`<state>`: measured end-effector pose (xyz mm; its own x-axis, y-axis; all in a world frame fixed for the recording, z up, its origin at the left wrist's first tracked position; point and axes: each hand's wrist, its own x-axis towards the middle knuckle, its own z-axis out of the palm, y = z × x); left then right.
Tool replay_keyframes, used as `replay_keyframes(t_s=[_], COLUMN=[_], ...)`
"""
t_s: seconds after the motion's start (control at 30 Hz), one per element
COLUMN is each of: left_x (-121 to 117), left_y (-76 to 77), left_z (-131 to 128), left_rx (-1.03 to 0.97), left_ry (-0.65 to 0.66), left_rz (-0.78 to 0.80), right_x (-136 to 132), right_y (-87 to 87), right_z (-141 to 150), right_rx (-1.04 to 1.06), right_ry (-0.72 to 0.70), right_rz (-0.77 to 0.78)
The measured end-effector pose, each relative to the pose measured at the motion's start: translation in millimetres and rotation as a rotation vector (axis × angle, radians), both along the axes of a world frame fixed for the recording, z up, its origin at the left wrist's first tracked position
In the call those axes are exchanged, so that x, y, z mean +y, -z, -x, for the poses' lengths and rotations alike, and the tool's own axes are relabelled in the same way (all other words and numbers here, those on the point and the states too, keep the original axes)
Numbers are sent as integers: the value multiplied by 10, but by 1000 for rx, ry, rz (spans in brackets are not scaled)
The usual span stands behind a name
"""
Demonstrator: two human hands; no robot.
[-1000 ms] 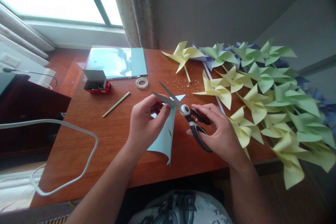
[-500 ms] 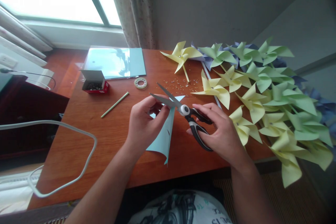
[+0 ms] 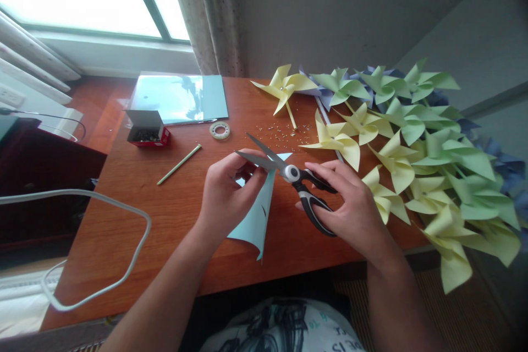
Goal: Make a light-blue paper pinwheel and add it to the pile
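A sheet of light blue paper hangs bent from my left hand, pinched between thumb and fingers near its upper part. A dark slit shows in the paper's lower half. My right hand is closed around the black and grey handles of a pair of scissors. The blades stand apart and point left, with the paper's upper edge between or right beside them. Part of the lower blade lies close in front of my left fingers.
Yellow pinwheels and green pinwheels crowd the right side of the wooden table. Behind the paper lie tiny scraps. A tape roll, a paper stick, a red box, a blue paper pack and a white cable are to the left.
Almost nothing differs. The scissors and my right hand sit very slightly further right, and the blades remain apart at the paper's edge.
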<state>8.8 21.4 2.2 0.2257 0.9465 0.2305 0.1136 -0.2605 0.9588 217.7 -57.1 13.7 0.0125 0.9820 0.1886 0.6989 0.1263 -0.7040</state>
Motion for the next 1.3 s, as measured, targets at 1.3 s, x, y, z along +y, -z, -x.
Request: replay_keyframes(t_s=[1.3], left_x=[2], left_y=[-8], left_z=[13], left_rx=[-29], left_ry=[-74], left_rz=[62], right_x=[216], right_y=[284], right_z=[-18], right_rx=[349], right_ry=[183], right_rz=[245])
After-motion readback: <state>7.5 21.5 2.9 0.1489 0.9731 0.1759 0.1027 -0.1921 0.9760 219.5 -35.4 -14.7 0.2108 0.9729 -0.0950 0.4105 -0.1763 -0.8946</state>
